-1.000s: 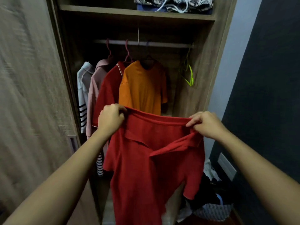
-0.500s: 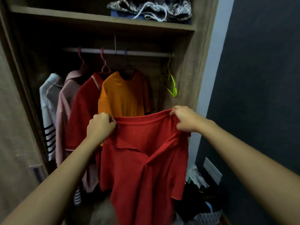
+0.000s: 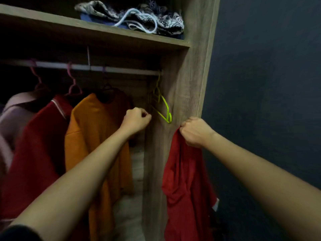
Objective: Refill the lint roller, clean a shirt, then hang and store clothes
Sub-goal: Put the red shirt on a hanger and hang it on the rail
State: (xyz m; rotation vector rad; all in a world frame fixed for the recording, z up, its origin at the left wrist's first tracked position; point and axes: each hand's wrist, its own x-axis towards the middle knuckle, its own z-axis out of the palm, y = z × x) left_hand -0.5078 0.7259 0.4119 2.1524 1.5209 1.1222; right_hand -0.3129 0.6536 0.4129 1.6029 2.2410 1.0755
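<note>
A red polo shirt (image 3: 185,180) hangs bunched from my right hand (image 3: 195,132), which grips it at the top in front of the wardrobe's right side panel (image 3: 184,105). My left hand (image 3: 137,120) is inside the wardrobe with its fingers curled shut and nothing visible in it. It is just left of several empty yellow-green hangers (image 3: 163,106), which hang at the right end of the rail (image 3: 121,69). Whether it touches them I cannot tell.
On the rail hang an orange shirt (image 3: 97,136), a dark red shirt (image 3: 34,153) and a pink garment (image 3: 13,115) on pink hangers. Folded patterned clothes (image 3: 139,16) lie on the shelf above. A dark wall (image 3: 269,84) stands to the right.
My left hand let go of the red shirt and moved up and right toward the yellow-green hangers. My right hand now holds the shirt alone, bunched. The view shifted right.
</note>
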